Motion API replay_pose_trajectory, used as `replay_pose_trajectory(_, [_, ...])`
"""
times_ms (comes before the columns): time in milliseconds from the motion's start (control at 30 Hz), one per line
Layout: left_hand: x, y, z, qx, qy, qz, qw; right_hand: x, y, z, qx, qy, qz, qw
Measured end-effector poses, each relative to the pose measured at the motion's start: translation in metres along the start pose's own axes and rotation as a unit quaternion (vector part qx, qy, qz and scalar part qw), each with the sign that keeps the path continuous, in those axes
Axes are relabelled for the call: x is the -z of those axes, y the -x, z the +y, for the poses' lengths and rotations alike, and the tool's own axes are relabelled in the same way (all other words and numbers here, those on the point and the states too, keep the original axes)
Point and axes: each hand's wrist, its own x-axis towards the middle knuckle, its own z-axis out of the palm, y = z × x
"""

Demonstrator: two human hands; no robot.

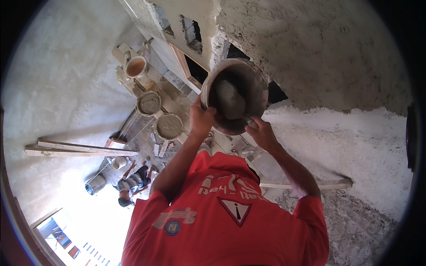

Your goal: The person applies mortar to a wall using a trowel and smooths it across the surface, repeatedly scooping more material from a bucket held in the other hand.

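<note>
A round grey-brown bucket [257,91] is tilted so that its mouth faces me, with a lump of wet grey mortar [230,99] inside. My left hand [203,117] is closed on the left side of its rim, fingers partly hidden. At the lower right of the rim my right hand [262,134] is closed too, the thumb lying over the edge. Both arms reach forward, and the bucket is close to the partly plastered wall [310,53].
Two mortar-filled buckets [169,138] [149,114] stand left of me by wooden planks, with an orange-brown-lined bucket [135,68] farther off. Long boards [84,150] lean at left. On the lower floor a person [132,182] is near pails [95,184]. Openings [277,93] break the wall.
</note>
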Motion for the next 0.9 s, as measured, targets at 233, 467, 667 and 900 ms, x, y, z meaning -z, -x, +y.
replay_pose_trajectory(233, [-0.007,0.000,-0.003,-0.019,0.042,-0.002,0.999,0.011,-0.003,0.013,0.004,0.063,0.003,0.998])
replay_pose_trajectory(467, [0.022,-0.014,-0.037,-0.002,0.079,0.075,0.994,0.049,-0.007,-0.045,0.066,0.136,-0.036,0.988])
replay_pose_trajectory(667, [0.063,-0.021,-0.086,0.019,0.039,0.184,0.982,0.103,-0.009,-0.170,0.103,0.106,-0.208,0.967])
replay_pose_trajectory(900, [0.090,0.000,-0.109,0.044,0.088,0.233,0.968,0.151,-0.015,-0.205,0.092,0.026,-0.330,0.939])
